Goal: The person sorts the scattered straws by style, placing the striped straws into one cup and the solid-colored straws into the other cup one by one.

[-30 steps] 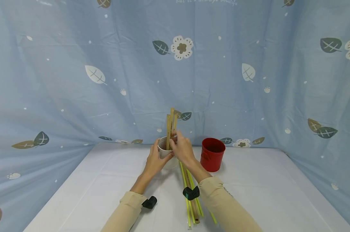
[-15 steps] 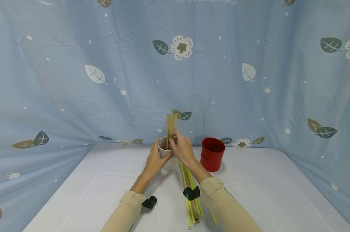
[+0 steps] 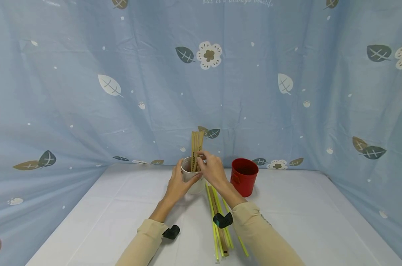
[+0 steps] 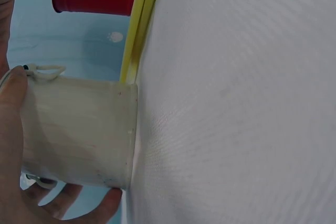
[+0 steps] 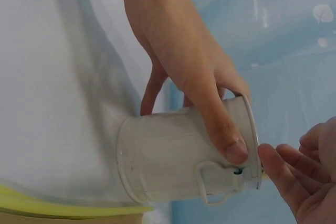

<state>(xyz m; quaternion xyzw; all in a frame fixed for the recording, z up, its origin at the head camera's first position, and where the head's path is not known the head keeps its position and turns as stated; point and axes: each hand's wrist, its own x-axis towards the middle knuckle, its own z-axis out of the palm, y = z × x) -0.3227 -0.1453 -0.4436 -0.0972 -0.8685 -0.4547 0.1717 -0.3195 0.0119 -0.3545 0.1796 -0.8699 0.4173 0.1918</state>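
Observation:
A white metal bucket [image 3: 196,184] with small side handles stands upright on the table. My left hand [image 3: 178,181] grips its side, thumb close to the rim. Several slim tan sticks [image 3: 195,147] with dark print, like paper-wrapped chopsticks, stand in the bucket and rise above its rim. My right hand [image 3: 214,170] is at the bucket's right rim, fingers loosely bent, thumb and fingertips beside the sticks. In the right wrist view, the right hand's fingers [image 5: 286,174] reach the rim from the side.
A red bucket [image 3: 244,179] stands to the right, with its dark inside showing. Below my right forearm, yellow strips [image 3: 215,236] and a tan stick [image 3: 223,240] lie lengthwise on the white tablecloth [image 3: 137,207]. A blue printed curtain [image 3: 154,111] hangs close behind the buckets.
The tallest tan stick has sunk level with the others in the bucket. My right hand has shifted slightly right, its fingertips loosening. My left hand has stayed in place.

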